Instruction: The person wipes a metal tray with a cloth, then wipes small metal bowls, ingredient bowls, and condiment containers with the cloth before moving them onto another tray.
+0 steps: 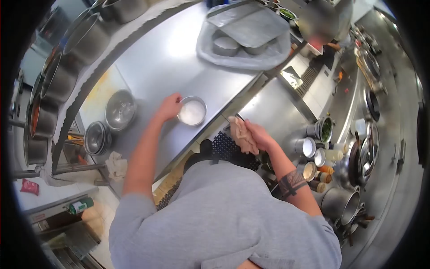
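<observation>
On the steel counter (152, 67) stands a small round metal bowl (192, 111) with something white inside. My left hand (169, 107) is at its left rim, the fingers curled closed against the edge. Off to the right, beyond the counter's front edge, my right hand (259, 135) is closed around a crumpled beige cloth (242, 136), which hangs down in front of my body. The cloth hides part of the fingers.
Farther along the counter lies a plastic-lined tray (204, 49) holding round tins. Metal bowls (120, 110) and a second crumpled cloth (116, 166) are at left. Pots (340, 204) and seasoning containers crowd the right side. Another person (331, 49) stands at the far right.
</observation>
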Available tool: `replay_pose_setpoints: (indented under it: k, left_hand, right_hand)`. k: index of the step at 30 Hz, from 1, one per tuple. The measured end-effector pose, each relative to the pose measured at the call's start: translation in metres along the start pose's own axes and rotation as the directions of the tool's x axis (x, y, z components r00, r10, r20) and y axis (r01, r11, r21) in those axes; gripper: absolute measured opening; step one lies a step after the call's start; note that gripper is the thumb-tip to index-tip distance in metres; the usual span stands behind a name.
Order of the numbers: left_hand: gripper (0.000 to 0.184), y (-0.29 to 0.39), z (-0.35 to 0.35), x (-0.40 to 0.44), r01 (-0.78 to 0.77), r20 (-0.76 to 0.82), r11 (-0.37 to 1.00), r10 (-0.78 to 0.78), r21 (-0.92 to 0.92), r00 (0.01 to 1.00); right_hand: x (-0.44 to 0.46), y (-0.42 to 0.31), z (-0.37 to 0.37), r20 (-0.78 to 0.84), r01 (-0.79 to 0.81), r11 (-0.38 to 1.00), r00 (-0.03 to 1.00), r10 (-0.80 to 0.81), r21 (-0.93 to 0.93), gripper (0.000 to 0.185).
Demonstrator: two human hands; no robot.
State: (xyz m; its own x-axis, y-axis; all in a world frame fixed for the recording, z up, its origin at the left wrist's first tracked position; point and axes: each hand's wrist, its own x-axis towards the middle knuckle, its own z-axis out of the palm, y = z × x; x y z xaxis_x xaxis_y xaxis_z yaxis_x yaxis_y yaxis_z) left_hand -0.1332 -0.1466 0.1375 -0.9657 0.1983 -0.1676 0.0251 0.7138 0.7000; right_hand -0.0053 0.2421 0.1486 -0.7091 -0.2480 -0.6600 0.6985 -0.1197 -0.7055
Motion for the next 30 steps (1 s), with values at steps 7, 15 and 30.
replay_pose_setpoints:
  k: [7, 15, 30]
  left_hand:
    - [0.018, -0.002, 0.015, 0.013, -0.235, -0.181, 0.97, 0.219, -0.069, 0.959]
    - [0.018, -0.011, 0.016, 0.004, -0.246, -0.252, 0.966, 0.218, -0.082, 0.943]
    - [0.015, -0.02, 0.014, 0.016, -0.166, -0.351, 0.981, 0.192, 0.103, 0.916]
  right_hand:
    - [0.125, -0.079, 0.127, 0.162, 0.336, 0.701, 0.938, -0.305, -0.628, 0.043]
    - [0.116, -0.081, 0.175, 0.143, 0.194, 0.125, 0.933, -0.331, -0.973, 0.054]
    - [0.104, -0.012, 0.193, -0.147, 0.097, 0.746, 0.956, -0.254, -0.659, 0.062]
